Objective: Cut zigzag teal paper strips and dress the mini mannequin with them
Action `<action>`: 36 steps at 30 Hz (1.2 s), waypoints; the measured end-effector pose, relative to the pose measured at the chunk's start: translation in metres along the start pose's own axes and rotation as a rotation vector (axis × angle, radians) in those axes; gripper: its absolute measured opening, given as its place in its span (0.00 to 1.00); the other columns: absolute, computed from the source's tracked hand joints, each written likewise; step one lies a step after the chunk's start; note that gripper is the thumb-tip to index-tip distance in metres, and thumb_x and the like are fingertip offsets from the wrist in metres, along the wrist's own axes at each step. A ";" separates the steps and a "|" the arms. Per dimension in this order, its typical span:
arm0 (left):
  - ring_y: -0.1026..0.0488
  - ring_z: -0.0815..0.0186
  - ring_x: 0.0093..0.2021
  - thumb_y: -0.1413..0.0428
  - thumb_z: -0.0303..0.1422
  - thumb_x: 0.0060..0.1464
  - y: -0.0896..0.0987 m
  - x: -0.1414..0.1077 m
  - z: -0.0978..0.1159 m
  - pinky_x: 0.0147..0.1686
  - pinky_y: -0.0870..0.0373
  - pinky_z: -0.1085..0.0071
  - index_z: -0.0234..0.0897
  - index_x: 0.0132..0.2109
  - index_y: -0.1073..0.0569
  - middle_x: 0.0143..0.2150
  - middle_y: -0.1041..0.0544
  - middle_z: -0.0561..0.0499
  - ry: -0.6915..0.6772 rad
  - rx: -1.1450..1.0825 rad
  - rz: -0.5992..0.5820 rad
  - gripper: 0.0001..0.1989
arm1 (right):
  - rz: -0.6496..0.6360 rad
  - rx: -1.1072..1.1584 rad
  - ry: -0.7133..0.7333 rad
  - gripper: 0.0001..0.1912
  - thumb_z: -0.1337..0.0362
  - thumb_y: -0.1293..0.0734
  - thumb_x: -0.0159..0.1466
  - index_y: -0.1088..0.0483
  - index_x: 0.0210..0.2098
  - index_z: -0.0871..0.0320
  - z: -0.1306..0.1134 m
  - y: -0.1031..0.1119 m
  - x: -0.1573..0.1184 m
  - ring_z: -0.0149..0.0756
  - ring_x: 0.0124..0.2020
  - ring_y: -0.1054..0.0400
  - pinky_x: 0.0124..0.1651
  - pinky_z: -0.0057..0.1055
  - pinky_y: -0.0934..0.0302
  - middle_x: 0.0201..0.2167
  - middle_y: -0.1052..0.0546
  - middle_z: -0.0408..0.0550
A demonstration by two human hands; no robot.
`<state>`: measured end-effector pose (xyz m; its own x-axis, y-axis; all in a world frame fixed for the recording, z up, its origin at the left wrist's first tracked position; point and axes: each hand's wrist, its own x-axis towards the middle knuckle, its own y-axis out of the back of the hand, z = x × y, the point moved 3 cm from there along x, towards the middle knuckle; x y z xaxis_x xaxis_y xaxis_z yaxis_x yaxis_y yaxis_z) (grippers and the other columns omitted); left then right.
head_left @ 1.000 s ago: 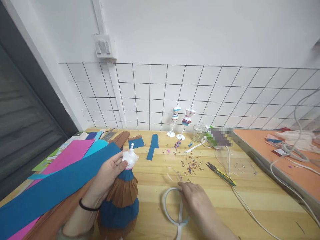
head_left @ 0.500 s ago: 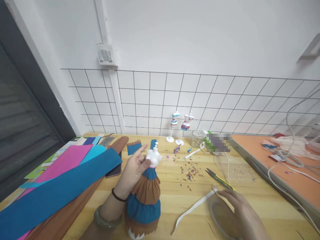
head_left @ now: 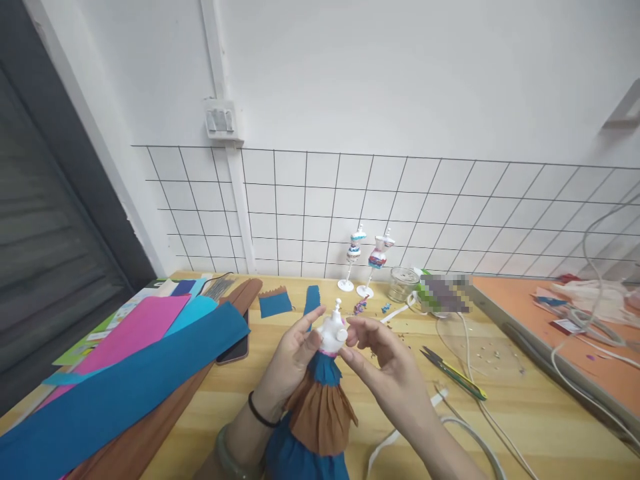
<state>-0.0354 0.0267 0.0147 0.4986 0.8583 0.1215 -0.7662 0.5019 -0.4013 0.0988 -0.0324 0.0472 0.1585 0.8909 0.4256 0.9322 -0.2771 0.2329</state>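
Up from the white tape came the right hand, which half a second earlier hovered over the tabletop; it now met the left at a small white dress form.

Nearest us, the form's pleated skirt filled the front of the table, a brown tier over a blue tier, its base out of view. Above it, the left hand gripped the torso, thumb pressed to its side. Opposite, the right's fingers curled loosely, parted from the thumb; whether they pinched anything, I could not tell.

Such close work, I judged, called for a firm left hold on the hard torso, kept off the pleats, with the waist turned toward the right fingertips and both wrists low and steady.

To the left lay a long blue strip over a brown strip, a phone partly beneath; to the right, yellow-handled snips. Farther back, a glass jar sat near two smaller forms upright before the wire grid.
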 end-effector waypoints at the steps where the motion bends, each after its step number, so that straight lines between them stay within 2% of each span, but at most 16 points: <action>1: 0.28 0.61 0.36 0.44 0.48 0.45 0.000 0.000 0.001 0.35 0.37 0.71 0.33 0.59 0.42 0.40 0.23 0.42 -0.009 -0.004 -0.002 0.38 | 0.006 -0.014 0.007 0.16 0.58 0.32 0.55 0.33 0.42 0.56 -0.002 -0.002 0.001 0.38 0.35 0.34 0.41 0.36 0.38 0.31 0.28 0.47; 6: 0.28 0.63 0.33 0.42 0.45 0.45 -0.001 -0.002 0.002 0.34 0.37 0.72 0.32 0.61 0.47 0.33 0.23 0.45 -0.047 0.020 0.036 0.41 | 0.012 0.046 -0.032 0.10 0.57 0.34 0.57 0.31 0.35 0.57 0.000 -0.004 0.006 0.37 0.32 0.34 0.38 0.34 0.38 0.29 0.28 0.46; 10: 0.29 0.63 0.34 0.43 0.45 0.46 -0.003 -0.003 0.000 0.34 0.37 0.72 0.31 0.60 0.45 0.32 0.24 0.46 -0.048 0.034 0.021 0.39 | -0.039 0.392 -0.196 0.09 0.59 0.30 0.54 0.29 0.32 0.55 0.014 -0.007 0.009 0.34 0.30 0.34 0.34 0.30 0.38 0.28 0.28 0.44; 14: 0.29 0.63 0.34 0.43 0.45 0.46 -0.007 -0.004 0.000 0.36 0.37 0.71 0.29 0.59 0.45 0.32 0.24 0.46 -0.039 0.039 0.033 0.38 | -0.099 0.811 -0.390 0.11 0.58 0.27 0.51 0.26 0.33 0.53 0.028 -0.015 0.008 0.32 0.32 0.33 0.37 0.29 0.38 0.30 0.25 0.43; 17: 0.30 0.65 0.33 0.43 0.45 0.47 -0.009 -0.006 0.002 0.35 0.37 0.71 0.28 0.60 0.47 0.30 0.26 0.48 -0.048 0.077 0.069 0.39 | -0.131 0.907 -0.408 0.15 0.53 0.30 0.53 0.25 0.37 0.54 0.034 -0.017 0.008 0.37 0.37 0.32 0.40 0.32 0.38 0.37 0.23 0.48; 21: 0.31 0.66 0.32 0.42 0.41 0.47 -0.009 -0.009 0.004 0.35 0.36 0.71 0.31 0.61 0.49 0.29 0.28 0.52 -0.124 0.193 0.153 0.39 | -0.114 0.796 -0.385 0.19 0.50 0.32 0.53 0.26 0.39 0.54 0.040 -0.009 0.010 0.43 0.43 0.33 0.44 0.37 0.39 0.43 0.25 0.51; 26: 0.33 0.67 0.35 0.39 0.38 0.42 -0.007 -0.013 0.006 0.42 0.38 0.69 0.39 0.60 0.45 0.32 0.29 0.54 -0.311 0.537 0.313 0.39 | -0.061 0.408 -0.334 0.17 0.52 0.30 0.52 0.25 0.39 0.53 0.024 0.005 0.021 0.41 0.41 0.33 0.44 0.34 0.40 0.37 0.23 0.48; 31: 0.34 0.66 0.35 0.38 0.40 0.41 -0.006 -0.016 0.006 0.40 0.37 0.69 0.45 0.62 0.49 0.34 0.30 0.54 -0.366 0.695 0.307 0.42 | -0.136 0.141 -0.146 0.10 0.56 0.32 0.56 0.26 0.31 0.55 -0.006 0.003 0.036 0.36 0.35 0.32 0.37 0.29 0.39 0.32 0.25 0.45; 36: 0.34 0.65 0.35 0.39 0.43 0.42 -0.001 -0.014 0.007 0.40 0.35 0.67 0.45 0.63 0.52 0.34 0.30 0.53 -0.381 0.725 0.265 0.44 | -0.225 -0.018 -0.026 0.10 0.57 0.36 0.59 0.28 0.29 0.57 -0.014 0.000 0.046 0.35 0.32 0.34 0.34 0.29 0.39 0.29 0.27 0.45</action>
<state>-0.0438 0.0149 0.0197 0.1964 0.8689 0.4543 -0.9724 0.1131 0.2039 0.1012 0.0035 0.0787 -0.0439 0.9399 0.3387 0.9390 -0.0770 0.3353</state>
